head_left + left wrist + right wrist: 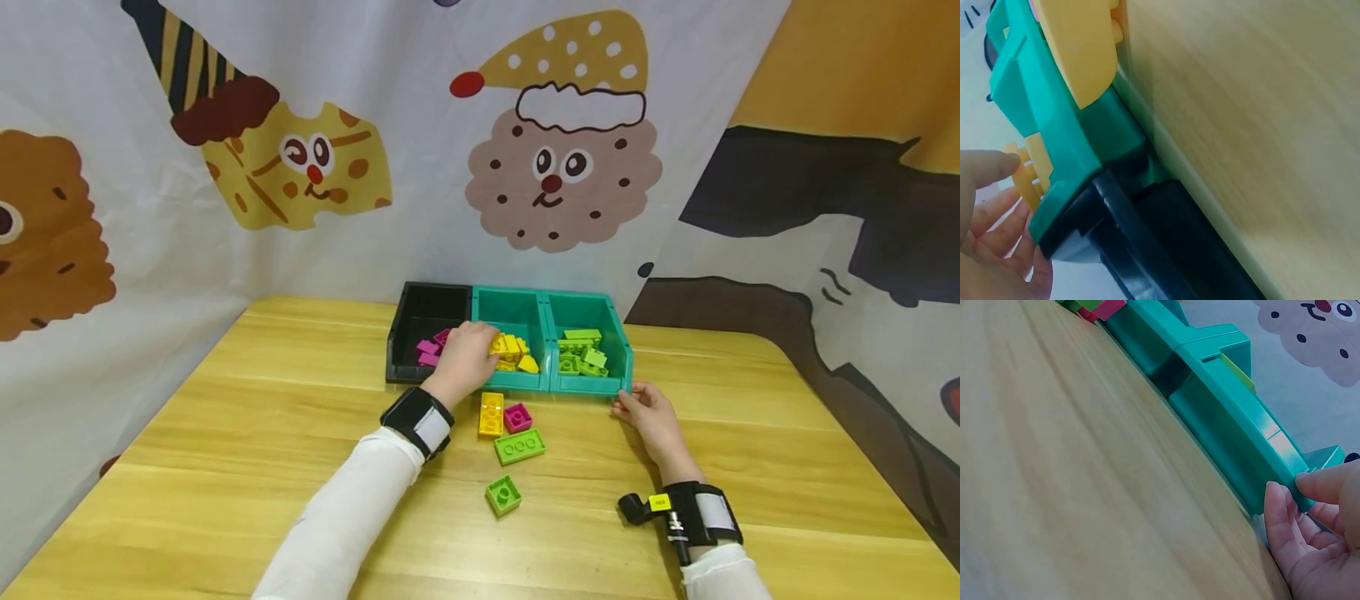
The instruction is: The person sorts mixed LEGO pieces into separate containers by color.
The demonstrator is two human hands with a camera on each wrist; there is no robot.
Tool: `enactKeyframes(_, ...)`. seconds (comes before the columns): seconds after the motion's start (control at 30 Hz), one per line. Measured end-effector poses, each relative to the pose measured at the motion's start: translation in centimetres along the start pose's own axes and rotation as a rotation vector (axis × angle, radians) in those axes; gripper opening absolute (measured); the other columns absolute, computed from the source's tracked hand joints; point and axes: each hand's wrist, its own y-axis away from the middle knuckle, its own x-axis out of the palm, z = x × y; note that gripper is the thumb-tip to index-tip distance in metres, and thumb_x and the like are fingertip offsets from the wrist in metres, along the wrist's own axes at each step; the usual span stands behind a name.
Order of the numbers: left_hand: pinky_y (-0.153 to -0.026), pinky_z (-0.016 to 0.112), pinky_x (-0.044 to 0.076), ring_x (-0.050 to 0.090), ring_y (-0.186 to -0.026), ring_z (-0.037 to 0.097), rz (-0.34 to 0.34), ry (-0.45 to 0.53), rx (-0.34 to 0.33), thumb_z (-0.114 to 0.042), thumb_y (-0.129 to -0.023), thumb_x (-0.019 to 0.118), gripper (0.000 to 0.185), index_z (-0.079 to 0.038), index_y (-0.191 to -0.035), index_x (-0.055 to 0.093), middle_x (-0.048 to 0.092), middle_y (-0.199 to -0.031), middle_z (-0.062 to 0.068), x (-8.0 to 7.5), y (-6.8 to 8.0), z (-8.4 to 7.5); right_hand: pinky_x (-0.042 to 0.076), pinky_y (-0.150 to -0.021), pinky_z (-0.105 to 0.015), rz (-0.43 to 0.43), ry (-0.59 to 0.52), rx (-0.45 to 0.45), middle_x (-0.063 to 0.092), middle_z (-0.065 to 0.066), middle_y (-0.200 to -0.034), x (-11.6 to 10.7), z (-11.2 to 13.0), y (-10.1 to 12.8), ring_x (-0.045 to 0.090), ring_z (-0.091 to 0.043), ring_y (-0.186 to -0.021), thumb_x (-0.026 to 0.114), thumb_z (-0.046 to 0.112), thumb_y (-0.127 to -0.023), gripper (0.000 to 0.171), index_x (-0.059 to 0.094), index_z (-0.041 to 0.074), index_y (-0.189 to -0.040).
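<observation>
You had sorted much already: pink bricks lay in the black bin [424, 312] at far left, yellow ones in the middle teal bin [517, 314], green ones in the right teal bin [600, 310]. Four loose bricks [510, 429] remained on the table [225, 433], just near of the bins. Your left hand [467, 360] hovered over the yellow bin, fingers relaxed beside a yellow brick [1025, 172]; whether it gripped it I cannot tell. Your right hand [649, 410] pinched the right bin's near corner.
</observation>
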Motion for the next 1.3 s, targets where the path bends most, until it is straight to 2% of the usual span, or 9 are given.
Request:
enactKeyframes(0.3, -0.095, 0.042, 0.036, 0.055, -0.111, 0.025, 0.031, -0.072, 0.058, -0.022, -0.091, 0.063, 0.030, -0.009, -0.118, 0.064, 0.065, -0.118, 0.006, 0.6, -0.6, -0.9, 0.052, -0.073, -0.015, -0.009, -0.036, -0.005, 0.052, 0.003, -0.087, 0.2, 0.2, 0.1, 0.057, 0.001, -0.077, 0.045, 0.006, -0.098, 0.030, 0.038, -0.011, -0.122)
enactKeyframes(0.47, -0.099, 0.041, 0.034, 0.056, -0.109, 0.021, 0.075, -0.132, 0.071, -0.025, -0.090, 0.064, 0.029, -0.013, -0.116, 0.065, 0.066, -0.113, 0.002, 1.0, -0.8, -1.2, 0.051, -0.074, -0.015, -0.004, -0.020, -0.002, 0.052, 0.002, -0.090, 0.2, 0.2, 0.2, 0.057, 0.001, -0.078, 0.046, 0.008, -0.099, 0.032, 0.038, -0.011, -0.124)
enactKeyframes(0.57, -0.100, 0.041, 0.033, 0.056, -0.104, 0.019, 0.090, -0.156, 0.082, -0.026, -0.090, 0.064, 0.023, -0.014, -0.110, 0.067, 0.067, -0.107, 0.000, 1.4, -1.0, -1.2, 0.051, -0.074, -0.015, 0.001, -0.015, 0.003, 0.052, 0.001, -0.091, 0.3, 0.3, 0.3, 0.057, 0.001, -0.079, 0.046, 0.009, -0.099, 0.033, 0.038, -0.010, -0.124)
enactKeyframes(0.7, -0.102, 0.040, 0.033, 0.057, -0.099, 0.019, 0.095, -0.168, 0.084, -0.027, -0.090, 0.064, 0.018, -0.015, -0.102, 0.068, 0.066, -0.099, -0.002, 1.7, -1.1, -1.2, 0.051, -0.074, -0.014, 0.001, -0.020, 0.009, 0.052, 0.001, -0.091, 0.3, 0.4, 0.4, 0.056, 0.001, -0.079, 0.046, 0.009, -0.099, 0.032, 0.038, -0.010, -0.123)
enactKeyframes(1.07, -0.109, 0.039, 0.026, 0.060, -0.094, 0.017, 0.151, -0.206, 0.072, -0.025, -0.094, 0.055, 0.019, -0.014, -0.094, 0.071, 0.070, -0.095, -0.001, 1.9, -1.1, -1.3, 0.051, -0.074, -0.014, -0.003, -0.016, 0.005, 0.053, 0.000, -0.092, 0.0, 0.3, 0.4, 0.057, 0.001, -0.079, 0.046, 0.009, -0.099, 0.032, 0.038, -0.010, -0.124)
enactKeyframes(1.3, -0.110, 0.041, 0.028, 0.060, -0.101, 0.019, 0.137, -0.182, 0.092, -0.024, -0.094, 0.055, 0.020, -0.013, -0.104, 0.069, 0.069, -0.103, 0.001, 1.6, -0.8, -1.1, 0.051, -0.074, -0.014, -0.001, -0.008, 0.004, 0.053, 0.000, -0.092, 0.1, 0.4, 0.4, 0.057, 0.001, -0.080, 0.047, 0.010, -0.099, 0.034, 0.038, -0.010, -0.124)
